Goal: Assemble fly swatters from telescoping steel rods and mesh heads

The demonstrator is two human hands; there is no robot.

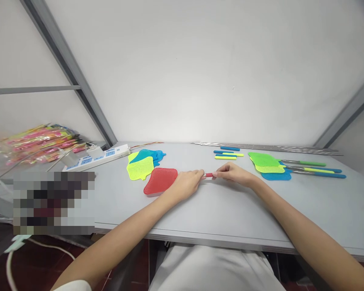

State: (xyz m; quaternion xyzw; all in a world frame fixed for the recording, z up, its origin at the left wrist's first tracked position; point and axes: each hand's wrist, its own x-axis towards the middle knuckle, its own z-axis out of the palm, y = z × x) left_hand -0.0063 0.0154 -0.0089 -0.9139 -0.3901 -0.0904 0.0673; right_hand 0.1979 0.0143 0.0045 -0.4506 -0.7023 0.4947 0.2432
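Observation:
A red fly swatter [160, 180] lies on the table, its perforated head to the left. My left hand [188, 182] is wrapped over its thin shaft, just right of the head. The fingers of my right hand [232, 173] pinch a red handle sleeve [209, 175], which sits at the end of the metal shaft between both hands. Most of the shaft is hidden under my left hand, and how far the sleeve reaches inside my right fingers cannot be seen.
Loose yellow and blue swatter heads [141, 167] lie left. Blue and yellow handle sleeves [229, 157] lie behind my hands, near long metal rods [269, 148]. Several swatters with handles [265, 163] are stacked right. A power strip [98, 158] and bagged goods [42, 141] stand at left.

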